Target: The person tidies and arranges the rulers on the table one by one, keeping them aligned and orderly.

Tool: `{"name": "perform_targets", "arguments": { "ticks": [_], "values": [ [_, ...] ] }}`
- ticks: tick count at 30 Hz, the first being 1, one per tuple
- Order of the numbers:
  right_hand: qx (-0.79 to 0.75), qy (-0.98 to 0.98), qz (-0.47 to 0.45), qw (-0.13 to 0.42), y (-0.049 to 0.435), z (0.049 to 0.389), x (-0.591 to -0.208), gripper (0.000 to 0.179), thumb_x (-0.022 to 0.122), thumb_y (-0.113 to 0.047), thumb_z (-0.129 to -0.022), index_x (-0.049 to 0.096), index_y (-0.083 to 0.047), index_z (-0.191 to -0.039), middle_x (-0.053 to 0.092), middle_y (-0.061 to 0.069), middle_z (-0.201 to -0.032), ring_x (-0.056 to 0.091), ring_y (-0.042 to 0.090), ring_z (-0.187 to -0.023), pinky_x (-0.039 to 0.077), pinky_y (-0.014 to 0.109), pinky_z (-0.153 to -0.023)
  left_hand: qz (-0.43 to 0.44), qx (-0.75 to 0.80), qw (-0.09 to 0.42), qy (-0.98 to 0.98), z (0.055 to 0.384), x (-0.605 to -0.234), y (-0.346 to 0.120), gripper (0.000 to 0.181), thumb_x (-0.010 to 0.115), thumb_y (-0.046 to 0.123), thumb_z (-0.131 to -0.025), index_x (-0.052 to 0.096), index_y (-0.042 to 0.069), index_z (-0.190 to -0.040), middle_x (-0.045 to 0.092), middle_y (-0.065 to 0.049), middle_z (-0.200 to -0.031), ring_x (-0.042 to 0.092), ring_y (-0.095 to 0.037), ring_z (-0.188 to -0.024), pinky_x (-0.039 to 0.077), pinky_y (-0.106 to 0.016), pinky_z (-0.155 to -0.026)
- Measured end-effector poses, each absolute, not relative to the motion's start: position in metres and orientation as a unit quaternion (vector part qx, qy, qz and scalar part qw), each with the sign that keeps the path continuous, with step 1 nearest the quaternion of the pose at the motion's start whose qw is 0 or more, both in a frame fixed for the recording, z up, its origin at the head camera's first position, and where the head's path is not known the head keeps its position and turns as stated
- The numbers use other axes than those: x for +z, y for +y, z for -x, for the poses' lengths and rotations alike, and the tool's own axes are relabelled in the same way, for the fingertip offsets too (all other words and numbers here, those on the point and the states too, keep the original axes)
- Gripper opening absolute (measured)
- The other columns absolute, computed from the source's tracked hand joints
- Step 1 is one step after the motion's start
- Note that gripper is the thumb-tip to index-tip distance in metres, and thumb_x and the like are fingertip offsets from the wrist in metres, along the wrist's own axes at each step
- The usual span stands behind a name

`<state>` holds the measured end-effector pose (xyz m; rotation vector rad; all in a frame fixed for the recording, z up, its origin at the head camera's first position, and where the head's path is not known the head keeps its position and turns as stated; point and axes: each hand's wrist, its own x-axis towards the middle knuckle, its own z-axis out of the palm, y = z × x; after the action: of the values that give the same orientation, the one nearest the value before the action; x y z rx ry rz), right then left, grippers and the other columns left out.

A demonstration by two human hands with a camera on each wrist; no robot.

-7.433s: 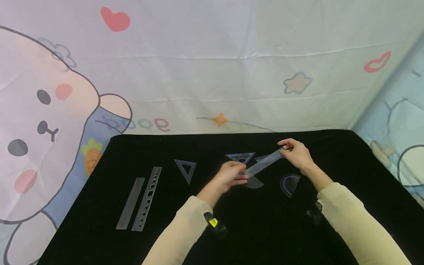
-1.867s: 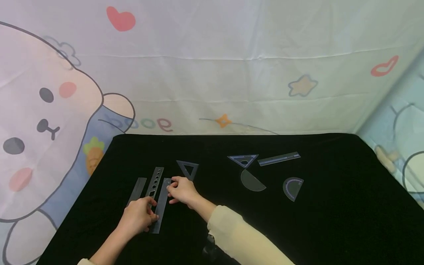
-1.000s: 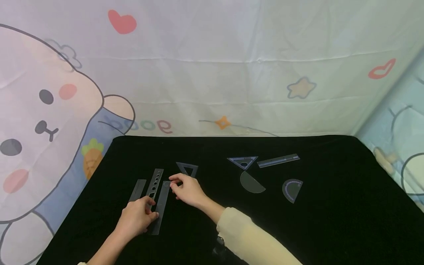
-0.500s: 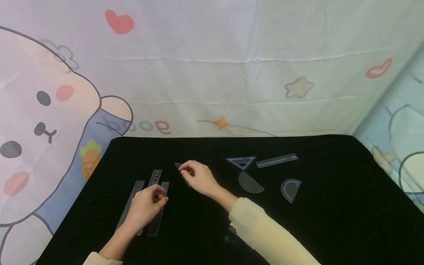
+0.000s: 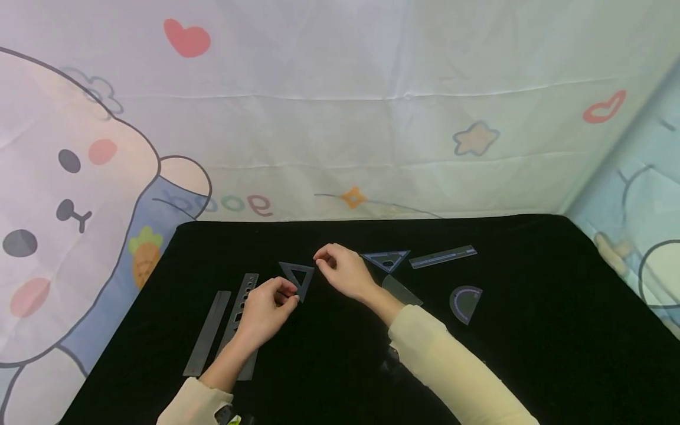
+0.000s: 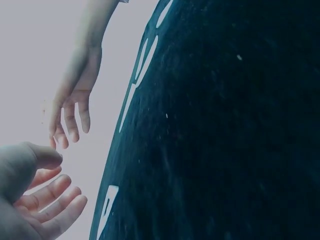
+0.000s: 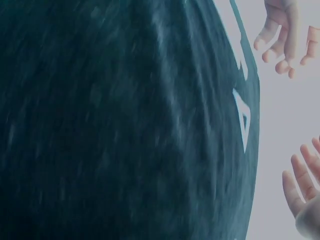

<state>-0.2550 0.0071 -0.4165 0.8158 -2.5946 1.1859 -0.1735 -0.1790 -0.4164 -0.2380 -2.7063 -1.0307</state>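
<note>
My left hand (image 5: 268,310) hovers over the rulers with loosely bent fingers and nothing in them. Its fingertips overlap the lower corner of a clear set square (image 5: 304,289) in the head view. To the right of that set square is my right hand (image 5: 345,271), also holding nothing; the right wrist view shows its fingers (image 7: 302,175) spread. A plain ruler (image 5: 207,333), a stencil ruler (image 5: 248,286) with cut-out shapes and another ruler (image 5: 248,367) lie side by side at the left. My left hand and forearm hide much of the last two.
Beyond my right hand lie a second set square (image 5: 376,258) and a short ruler (image 5: 443,257). A clear protractor (image 5: 401,290) is partly covered by my right wrist. Farther right rests a purple-marked protractor (image 5: 467,307). Black cloth (image 5: 531,330) covers the table; a printed curtain (image 5: 340,118) hangs behind.
The long clear ruler once held by both hands now lies beside the stencil ruler, released. Since then both hands have moved right and away from me, the right one past the set square.
</note>
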Motion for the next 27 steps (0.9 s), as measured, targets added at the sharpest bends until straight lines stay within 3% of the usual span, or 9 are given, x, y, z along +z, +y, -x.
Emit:
{"name": "perform_targets", "arguments": {
  "ticks": [16, 27],
  "values": [
    [0.313, -0.91, -0.245, 0.121, 0.06, 0.271, -0.421, 0.009, 0.057, -0.02, -0.09, 0.063, -0.016, -0.094, 0.06, -0.004, -0.089, 0.058, 0.009, -0.078, 0.051, 0.026, -0.069, 0.104, -0.407, 0.095, -0.903, 0.197, -0.414, -0.131, 0.007, 0.067, 0.013, -0.083, 0.063, 0.013, -0.088, 0.061, 0.001, -0.086, 0.058, -0.01, -0.073, 0.051, -0.025, -0.066],
    [0.304, -0.924, -0.211, 0.096, 0.1, 0.28, -0.42, 0.02, 0.053, -0.02, -0.093, 0.064, -0.009, -0.104, 0.061, 0.002, -0.095, 0.059, 0.016, -0.085, 0.051, 0.034, -0.072, 0.1, -0.448, 0.052, -0.887, 0.217, -0.419, -0.099, 0.01, 0.062, 0.018, -0.087, 0.064, 0.014, -0.096, 0.064, 0.001, -0.092, 0.061, -0.013, -0.079, 0.052, -0.027, -0.069]
  ]
}}
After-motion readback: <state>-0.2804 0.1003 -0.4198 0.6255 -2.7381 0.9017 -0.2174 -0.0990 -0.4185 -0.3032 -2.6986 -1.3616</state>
